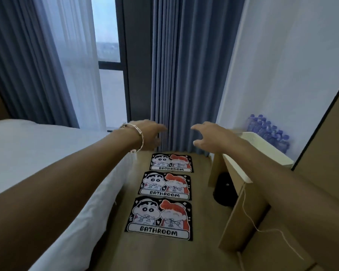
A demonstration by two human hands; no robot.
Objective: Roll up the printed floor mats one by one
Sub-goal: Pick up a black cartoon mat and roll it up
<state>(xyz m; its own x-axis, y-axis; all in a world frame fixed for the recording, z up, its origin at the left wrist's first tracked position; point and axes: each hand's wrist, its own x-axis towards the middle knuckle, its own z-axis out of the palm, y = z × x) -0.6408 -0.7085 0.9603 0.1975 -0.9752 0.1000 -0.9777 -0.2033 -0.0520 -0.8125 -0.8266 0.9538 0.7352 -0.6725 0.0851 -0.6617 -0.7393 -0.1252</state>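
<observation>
Both my arms reach forward at about the height of the bed (37, 153). My left grip (147, 136) and my right grip (205, 138) are released, the fingers loosely spread and holding nothing, well above the floor (164, 255).

The three printed mats lie flat in a row on the floor, in the lane between the bed and a wooden cabinet (249, 208). The near mat (160, 219) is closest to me, the middle mat (165, 185) is just beyond it, and the far mat (171, 162) lies by the foot of the blue curtain (184, 75). None of them shows a curled edge, so I judge that no rolling has begun and I am at the approach to the first mat.

The next move calls for getting low and bringing both grips down to one short edge. The near mat looks the easiest to start with. I would pinch its two corners and turn the edge over evenly, so the roll runs straight and does not skew toward the bed.
</observation>
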